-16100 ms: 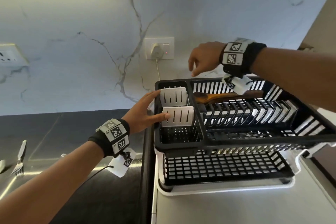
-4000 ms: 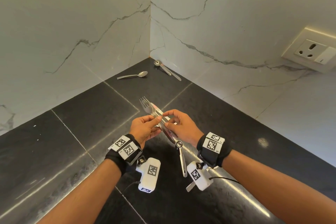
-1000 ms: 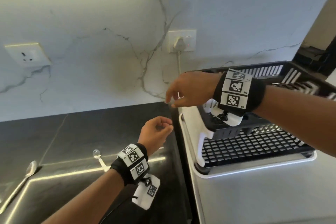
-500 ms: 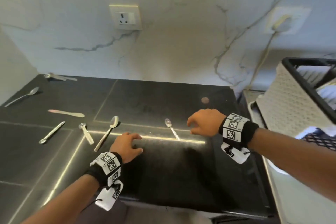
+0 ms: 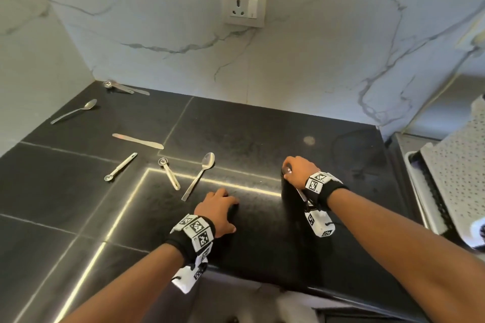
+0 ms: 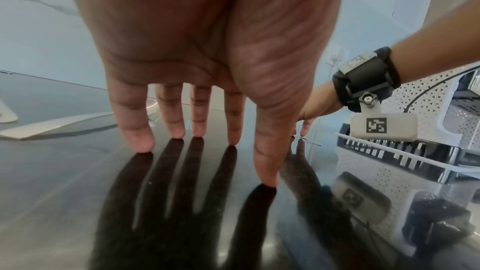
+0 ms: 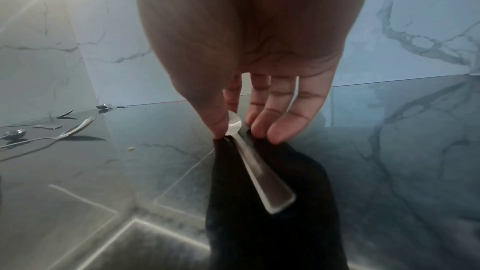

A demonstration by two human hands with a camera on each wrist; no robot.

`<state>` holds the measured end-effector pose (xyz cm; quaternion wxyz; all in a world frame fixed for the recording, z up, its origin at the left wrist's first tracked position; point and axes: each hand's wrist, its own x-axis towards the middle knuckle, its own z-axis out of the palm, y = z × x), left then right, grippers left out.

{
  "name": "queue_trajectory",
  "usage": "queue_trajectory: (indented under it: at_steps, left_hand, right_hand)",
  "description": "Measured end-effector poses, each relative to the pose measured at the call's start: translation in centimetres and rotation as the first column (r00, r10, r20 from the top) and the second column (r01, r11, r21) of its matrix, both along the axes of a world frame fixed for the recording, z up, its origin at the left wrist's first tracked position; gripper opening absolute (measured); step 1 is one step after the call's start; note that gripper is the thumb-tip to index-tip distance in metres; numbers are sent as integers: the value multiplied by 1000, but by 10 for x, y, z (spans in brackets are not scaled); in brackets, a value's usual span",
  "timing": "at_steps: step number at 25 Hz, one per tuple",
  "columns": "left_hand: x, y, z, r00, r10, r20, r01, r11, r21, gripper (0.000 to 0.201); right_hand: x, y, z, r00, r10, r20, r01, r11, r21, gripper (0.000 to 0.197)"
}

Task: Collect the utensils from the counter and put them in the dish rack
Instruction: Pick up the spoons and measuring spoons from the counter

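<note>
A small steel spoon (image 7: 259,167) lies on the black counter (image 5: 262,126) with its handle pointing toward me. My right hand (image 7: 241,130) is down on it, and its thumb and fingers pinch the bowl end (image 5: 287,171). My left hand (image 6: 202,145) holds nothing; its straight fingertips rest on the counter to the left of the right hand. Left of both hands lie a larger spoon (image 5: 200,176), two measuring spoons (image 5: 169,173) (image 5: 120,166) and a knife (image 5: 137,141). The dish rack (image 5: 451,173) shows only its white perforated side at the right edge.
Another spoon (image 5: 74,111) and a pair of measuring spoons (image 5: 123,88) lie in the far left corner by the marble wall. A wall socket (image 5: 244,5) sits above the counter. The counter's front edge runs just below my wrists.
My right hand has come down over the small spoon, and its thumb and fingers have closed on the bowl. My left hand has settled flat on the counter.
</note>
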<state>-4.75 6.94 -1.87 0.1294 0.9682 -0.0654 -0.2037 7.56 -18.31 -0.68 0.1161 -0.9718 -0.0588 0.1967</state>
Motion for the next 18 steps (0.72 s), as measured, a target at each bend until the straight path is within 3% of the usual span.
queue_trajectory:
  at_steps: [2, 4, 7, 8, 10, 12, 15, 18]
  left_hand:
    - [-3, 3, 0, 998, 58, 19, -55, 988, -143, 67]
    - [-6, 8, 0, 973, 231, -27, -223, 893, -390, 63]
    - [-10, 17, 3, 874, 448, -187, -444, 583, -680, 59]
    - [-10, 21, 4, 848, 474, -237, -473, 474, -743, 48]
    - [-11, 26, 15, 789, 530, -311, -510, 282, -813, 15]
    - [-15, 38, 26, 710, 585, -392, -559, 130, -819, 13]
    - [-19, 61, 33, 614, 653, -444, -612, 37, -790, 12]
    - [-21, 78, 32, 514, 725, -458, -642, -29, -766, 11]
  right_hand:
    - [-4, 11, 5, 999, 47, -23, -46, 998, 40, 11]
    - [-11, 36, 16, 984, 175, -19, -169, 972, 166, 12]
    - [-27, 88, 32, 955, 296, 28, -279, 859, 429, 14]
    - [-31, 107, 34, 950, 309, 32, -283, 818, 501, 13]
    - [-36, 141, 34, 938, 338, 71, -315, 753, 577, 12]
    - [-40, 168, 36, 927, 364, 85, -336, 710, 619, 10]
    - [-29, 187, 37, 913, 401, 72, -358, 707, 610, 20]
    - [8, 183, 22, 971, 210, 111, -238, 838, 492, 35]
